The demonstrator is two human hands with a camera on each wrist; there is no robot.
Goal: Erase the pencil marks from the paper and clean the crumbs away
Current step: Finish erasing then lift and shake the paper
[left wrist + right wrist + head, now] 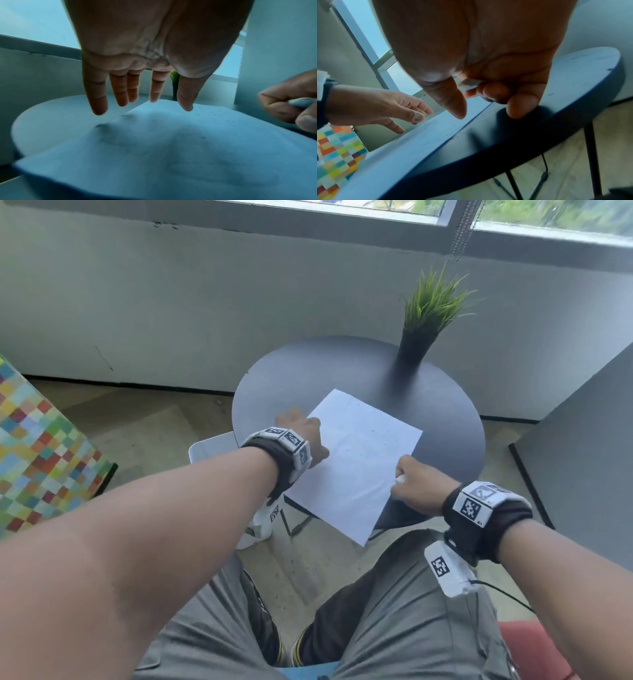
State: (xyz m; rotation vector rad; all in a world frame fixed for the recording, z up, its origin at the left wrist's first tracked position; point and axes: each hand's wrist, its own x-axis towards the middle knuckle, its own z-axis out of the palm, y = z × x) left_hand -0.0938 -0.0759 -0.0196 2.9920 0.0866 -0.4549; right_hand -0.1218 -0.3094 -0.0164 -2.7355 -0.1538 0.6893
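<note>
Paper [356,460] (one sheet), right hand [416,486] gripping one eraser [399,480]

Round dark table [274,378] w/ paper [356,460], crumbs [385,444] & potted plant [424,320]

Crumb-flecked white paper [356,460] overhanging table

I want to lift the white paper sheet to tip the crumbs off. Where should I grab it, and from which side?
Probably the near corner of the white paper sheet, which overhangs the round dark table, approached from below and the front. Fingers can pinch it top and bottom there; elsewhere it lies flat. The left hand is open and nearest; the right hand holds a white eraser.
</note>
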